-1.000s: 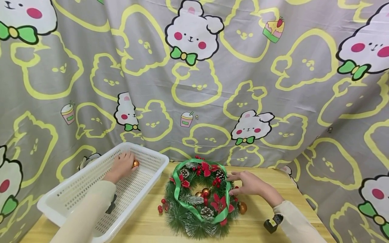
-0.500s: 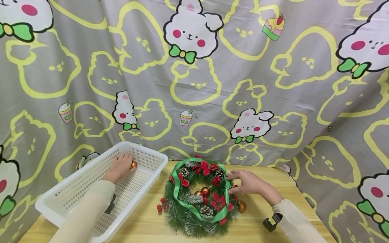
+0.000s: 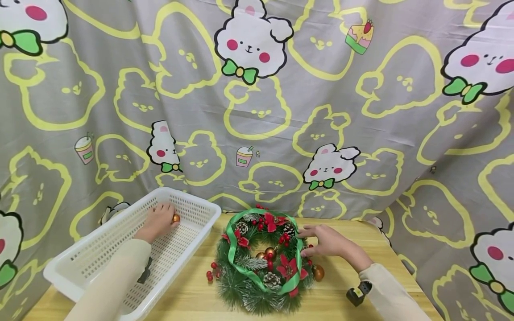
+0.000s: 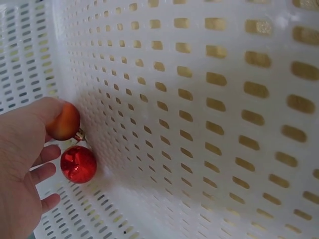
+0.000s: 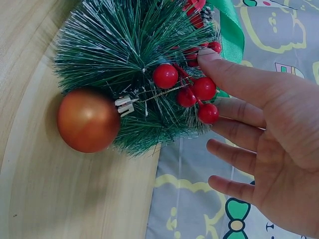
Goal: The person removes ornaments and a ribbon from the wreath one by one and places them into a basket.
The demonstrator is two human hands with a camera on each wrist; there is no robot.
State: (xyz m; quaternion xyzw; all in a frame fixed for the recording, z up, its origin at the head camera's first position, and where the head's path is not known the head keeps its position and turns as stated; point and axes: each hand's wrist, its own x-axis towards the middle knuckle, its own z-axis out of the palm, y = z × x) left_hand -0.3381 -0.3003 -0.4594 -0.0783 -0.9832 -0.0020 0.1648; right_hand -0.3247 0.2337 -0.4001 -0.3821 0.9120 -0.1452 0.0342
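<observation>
My left hand (image 3: 159,220) is inside a white perforated basket (image 3: 201,209). In the left wrist view its thumb lies on an orange bauble (image 4: 66,122), pinching it against a finger hidden behind. A shiny red bauble (image 4: 79,164) sits just below it on the basket floor. My right hand (image 3: 331,243) rests at the right side of a green Christmas wreath (image 3: 241,290), thumb and fingers extended and apart. The right wrist view shows the thumb by red berries (image 5: 204,88), with an orange bauble (image 5: 88,120) hanging off the wreath's edge.
A green ribbon (image 3: 250,280) loops over the wreath, among pinecones (image 3: 272,280) and red poinsettias (image 3: 288,267). The wooden table (image 3: 373,240) ends at a patterned curtain (image 3: 265,125). A dark object (image 3: 145,269) shows beside the left sleeve.
The whole head view shifts slightly. My left hand stays at the orange bauble in the basket, and my right hand stays against the wreath.
</observation>
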